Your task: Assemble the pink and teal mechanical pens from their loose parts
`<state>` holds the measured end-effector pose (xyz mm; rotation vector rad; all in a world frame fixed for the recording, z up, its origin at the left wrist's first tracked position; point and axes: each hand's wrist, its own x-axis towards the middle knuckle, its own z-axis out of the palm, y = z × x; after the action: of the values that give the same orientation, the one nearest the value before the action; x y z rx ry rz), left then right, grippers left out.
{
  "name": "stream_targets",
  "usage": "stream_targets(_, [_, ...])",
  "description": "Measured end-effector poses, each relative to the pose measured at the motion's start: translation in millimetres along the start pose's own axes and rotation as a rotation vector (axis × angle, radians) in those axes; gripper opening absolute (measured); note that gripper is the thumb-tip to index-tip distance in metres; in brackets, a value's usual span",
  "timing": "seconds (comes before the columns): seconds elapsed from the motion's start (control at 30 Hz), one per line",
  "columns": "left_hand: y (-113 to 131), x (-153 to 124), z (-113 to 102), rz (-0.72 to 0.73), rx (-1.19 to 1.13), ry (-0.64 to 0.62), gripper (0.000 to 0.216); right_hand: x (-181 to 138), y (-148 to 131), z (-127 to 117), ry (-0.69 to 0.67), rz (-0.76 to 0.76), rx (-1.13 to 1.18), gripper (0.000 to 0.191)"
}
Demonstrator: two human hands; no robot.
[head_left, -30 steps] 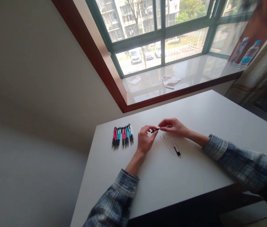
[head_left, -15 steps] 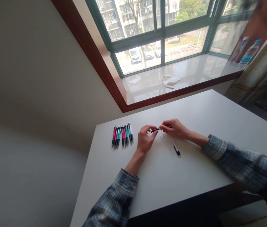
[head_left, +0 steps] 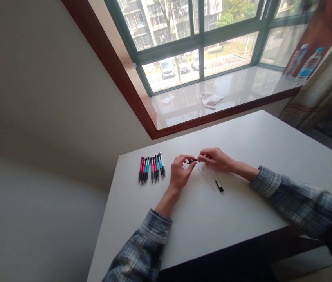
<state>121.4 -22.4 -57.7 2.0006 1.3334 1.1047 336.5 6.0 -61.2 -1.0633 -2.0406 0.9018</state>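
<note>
Both my hands meet over the middle of the white table (head_left: 201,231). My left hand (head_left: 180,172) and my right hand (head_left: 216,158) pinch the two ends of a small black pen part (head_left: 192,161) between their fingertips. Just under my right hand lie a thin white refill (head_left: 206,179) and a white pen piece with a black tip (head_left: 217,182). To the left of my left hand a row of several assembled pens (head_left: 152,167), pink and teal with black grips, lies side by side.
A glossy window sill (head_left: 230,98) runs behind the table, with a crumpled white cloth (head_left: 210,100) on it. Two water bottles (head_left: 302,62) stand at the sill's right end beside a curtain (head_left: 324,90). The table's near edge drops off below my sleeves.
Hardly anything has moved. My hands keep pinching the black part in the same spot; the view has shifted slightly.
</note>
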Motion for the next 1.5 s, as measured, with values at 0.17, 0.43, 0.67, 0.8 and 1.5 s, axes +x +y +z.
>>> stream_targets(0.17, [-1.5,0.2,0.6,-0.02,0.007,0.023,0.011,-0.6,-0.9,0.7,0.002,-0.01,0.052,0.029])
stream_targets(0.43, [-2.6,-0.1,0.4,-0.007,0.0,0.004,0.017,0.1,0.0,-1.2,-0.023,-0.022,-0.014,0.04])
stream_targets(0.67, [-2.9,-0.4,0.3,-0.016,-0.008,0.007,0.017,-1.6,-1.5,0.6,-0.013,-0.037,0.047,0.029])
stream_targets(0.8, [-2.2,-0.5,-0.4,-0.016,-0.008,-0.006,0.017,-0.7,-1.9,0.0,-0.032,-0.035,0.028,0.031])
stream_targets(1.5, [-5.5,-2.1,2.0,0.059,0.065,-0.078,0.017,1.2,2.3,-8.1,-0.051,0.017,-0.02,0.044])
